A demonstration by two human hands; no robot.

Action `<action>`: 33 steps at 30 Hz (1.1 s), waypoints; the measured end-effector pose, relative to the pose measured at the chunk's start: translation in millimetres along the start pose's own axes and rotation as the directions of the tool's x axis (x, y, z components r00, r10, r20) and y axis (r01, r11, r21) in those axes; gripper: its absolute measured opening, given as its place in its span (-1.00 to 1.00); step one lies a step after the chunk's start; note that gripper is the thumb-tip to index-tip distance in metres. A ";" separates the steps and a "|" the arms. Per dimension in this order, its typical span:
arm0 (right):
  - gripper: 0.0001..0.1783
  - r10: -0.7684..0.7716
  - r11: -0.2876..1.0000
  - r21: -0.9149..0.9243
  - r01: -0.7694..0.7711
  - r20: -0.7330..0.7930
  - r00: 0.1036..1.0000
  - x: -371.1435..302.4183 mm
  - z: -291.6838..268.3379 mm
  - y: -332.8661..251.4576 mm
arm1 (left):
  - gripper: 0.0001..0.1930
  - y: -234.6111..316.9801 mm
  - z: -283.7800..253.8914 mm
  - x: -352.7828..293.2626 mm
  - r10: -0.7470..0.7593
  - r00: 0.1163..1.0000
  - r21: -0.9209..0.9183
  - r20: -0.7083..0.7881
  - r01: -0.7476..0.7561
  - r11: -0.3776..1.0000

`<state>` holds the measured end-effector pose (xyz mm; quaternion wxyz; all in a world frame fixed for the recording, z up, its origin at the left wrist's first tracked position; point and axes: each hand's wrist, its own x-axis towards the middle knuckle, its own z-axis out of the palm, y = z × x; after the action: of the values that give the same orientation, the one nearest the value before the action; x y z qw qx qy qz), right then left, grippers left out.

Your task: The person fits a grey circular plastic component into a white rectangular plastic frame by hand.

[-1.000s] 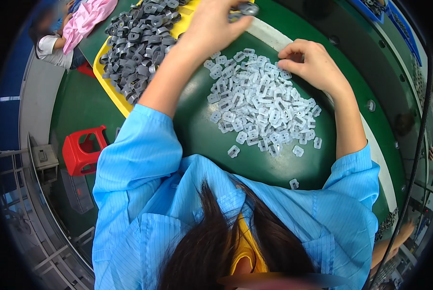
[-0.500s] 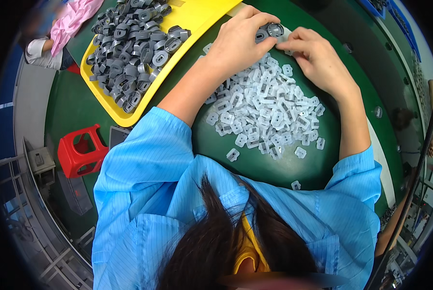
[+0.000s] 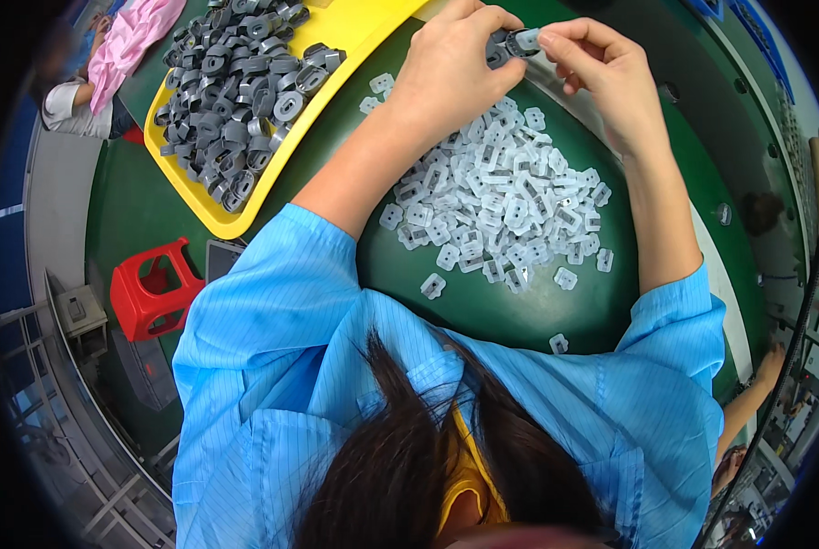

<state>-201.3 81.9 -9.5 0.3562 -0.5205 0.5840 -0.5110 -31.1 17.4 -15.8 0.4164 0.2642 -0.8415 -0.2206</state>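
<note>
Grey part btwn both hands | L hand + R hand grip clamped on it

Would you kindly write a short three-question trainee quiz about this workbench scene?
1. True or false: the yellow tray holds dark grey parts.
2. Where does the heap of pale clips lie? A) in the tray B) on the green table C) on the red stool
3. Fill in: the left hand and right hand meet on one small grey ____.

Key: 1 true; 2 B; 3 part.
</note>
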 end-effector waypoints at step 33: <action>-0.73 0.224 0.883 0.350 -0.314 0.272 0.936 2.0 -13.6 3.2 | -0.70 -11.1 2.0 -5.5 0.182 0.983 0.053 0.014 -0.182 0.982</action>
<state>-215.3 82.7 -9.3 0.5834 -0.4071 0.4942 -0.4997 -27.0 12.7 -26.7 0.4238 0.1962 -0.8697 -0.1601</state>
